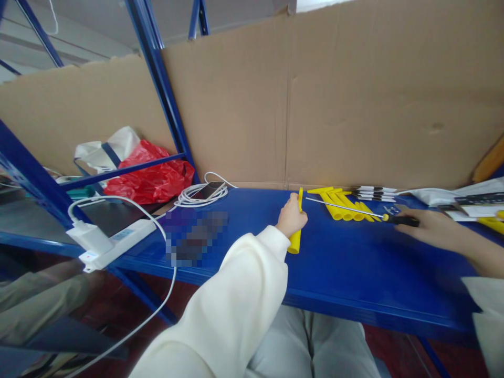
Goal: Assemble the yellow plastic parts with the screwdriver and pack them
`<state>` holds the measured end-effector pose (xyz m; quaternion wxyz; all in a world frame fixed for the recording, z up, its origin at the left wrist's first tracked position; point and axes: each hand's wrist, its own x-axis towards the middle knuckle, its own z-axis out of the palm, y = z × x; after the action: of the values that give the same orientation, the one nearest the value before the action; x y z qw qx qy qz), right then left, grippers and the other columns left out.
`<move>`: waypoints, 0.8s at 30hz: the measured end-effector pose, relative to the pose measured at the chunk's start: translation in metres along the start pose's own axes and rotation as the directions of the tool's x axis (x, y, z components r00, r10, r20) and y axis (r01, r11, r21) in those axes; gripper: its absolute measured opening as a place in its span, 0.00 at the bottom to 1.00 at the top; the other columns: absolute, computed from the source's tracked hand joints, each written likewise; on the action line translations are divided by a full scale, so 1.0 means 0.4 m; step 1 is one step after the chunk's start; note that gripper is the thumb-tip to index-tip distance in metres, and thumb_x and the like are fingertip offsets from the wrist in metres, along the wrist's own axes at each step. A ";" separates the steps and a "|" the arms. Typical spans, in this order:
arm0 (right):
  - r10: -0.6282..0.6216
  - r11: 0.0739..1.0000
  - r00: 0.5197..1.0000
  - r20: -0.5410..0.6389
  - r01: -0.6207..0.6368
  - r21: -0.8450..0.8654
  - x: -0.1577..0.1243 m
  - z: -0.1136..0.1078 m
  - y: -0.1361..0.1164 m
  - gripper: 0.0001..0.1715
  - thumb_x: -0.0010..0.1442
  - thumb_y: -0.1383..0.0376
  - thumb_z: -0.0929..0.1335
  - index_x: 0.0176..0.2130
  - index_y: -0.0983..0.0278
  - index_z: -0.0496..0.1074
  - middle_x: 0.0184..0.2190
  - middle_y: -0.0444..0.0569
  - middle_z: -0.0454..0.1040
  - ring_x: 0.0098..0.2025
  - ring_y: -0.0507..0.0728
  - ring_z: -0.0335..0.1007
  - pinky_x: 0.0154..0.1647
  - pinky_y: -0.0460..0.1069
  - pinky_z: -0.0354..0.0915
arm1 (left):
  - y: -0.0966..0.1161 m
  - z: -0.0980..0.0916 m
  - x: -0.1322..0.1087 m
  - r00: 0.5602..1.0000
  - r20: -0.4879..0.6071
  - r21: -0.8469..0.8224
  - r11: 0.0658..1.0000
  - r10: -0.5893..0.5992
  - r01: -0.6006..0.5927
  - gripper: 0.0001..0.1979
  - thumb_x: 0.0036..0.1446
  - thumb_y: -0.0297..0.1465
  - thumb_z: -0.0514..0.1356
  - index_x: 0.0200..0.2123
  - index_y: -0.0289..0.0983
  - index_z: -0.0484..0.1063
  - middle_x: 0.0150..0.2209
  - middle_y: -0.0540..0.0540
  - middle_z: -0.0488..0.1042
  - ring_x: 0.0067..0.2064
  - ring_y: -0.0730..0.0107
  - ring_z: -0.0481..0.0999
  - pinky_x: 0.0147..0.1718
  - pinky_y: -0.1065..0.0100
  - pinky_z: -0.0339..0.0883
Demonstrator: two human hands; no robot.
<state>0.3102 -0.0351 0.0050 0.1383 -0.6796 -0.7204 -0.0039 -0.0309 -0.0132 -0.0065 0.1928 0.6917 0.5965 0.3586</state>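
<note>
My left hand (292, 216), in a white sleeve, is closed around a yellow plastic piece (294, 244). Its hollow round end points toward me, and a thin flat part sticks up beyond my fingers. My right hand (432, 227) has its fingers at the black and yellow handle of a long screwdriver (350, 207), whose thin metal shaft points left toward my left hand. Behind the shaft, several similar yellow plastic pieces (337, 210) lie side by side. Beside my right fingertips are small parts (390, 210), too small to make out.
Black-and-white strips (376, 193) lie stacked by the cardboard wall (354, 94). White packets (437, 196) are at the right of the blue table (346, 278). Left are a coiled white cable (197, 197), a phone (212, 190), a power strip (122, 242) and a red bag (153, 170).
</note>
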 end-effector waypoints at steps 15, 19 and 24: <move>-0.007 0.999 0.997 -0.074 0.004 -0.033 0.000 0.006 -0.005 0.13 0.47 0.58 0.72 0.30 0.54 0.62 0.25 0.46 0.77 0.28 0.66 0.78 0.32 0.56 0.69 | 0.022 -0.017 -0.020 0.997 0.076 0.060 0.998 -0.019 0.014 0.21 0.60 0.21 0.62 0.55 0.40 0.65 0.56 0.36 0.79 0.58 0.51 0.80 0.56 0.59 0.71; -0.089 0.996 0.993 -0.075 0.089 0.003 0.006 0.008 0.011 0.12 0.46 0.55 0.70 0.32 0.55 0.68 0.33 0.53 0.82 0.35 0.69 0.82 0.37 0.58 0.74 | 0.020 -0.020 -0.018 0.997 0.070 0.053 0.999 -0.014 0.010 0.20 0.61 0.21 0.62 0.54 0.40 0.65 0.55 0.36 0.80 0.57 0.51 0.81 0.56 0.59 0.72; -0.096 0.995 0.995 -0.033 0.096 -0.007 -0.001 0.001 -0.002 0.08 0.49 0.56 0.69 0.29 0.56 0.69 0.28 0.52 0.80 0.29 0.67 0.79 0.36 0.58 0.73 | 0.016 -0.019 -0.012 0.999 0.046 0.022 1.000 -0.004 0.003 0.20 0.60 0.20 0.62 0.54 0.39 0.66 0.54 0.35 0.80 0.56 0.48 0.82 0.57 0.54 0.73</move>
<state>0.3095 -0.0356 0.0047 0.1480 -0.6445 -0.7498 -0.0237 -0.0321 -0.0205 0.0016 0.1996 0.7008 0.5968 0.3359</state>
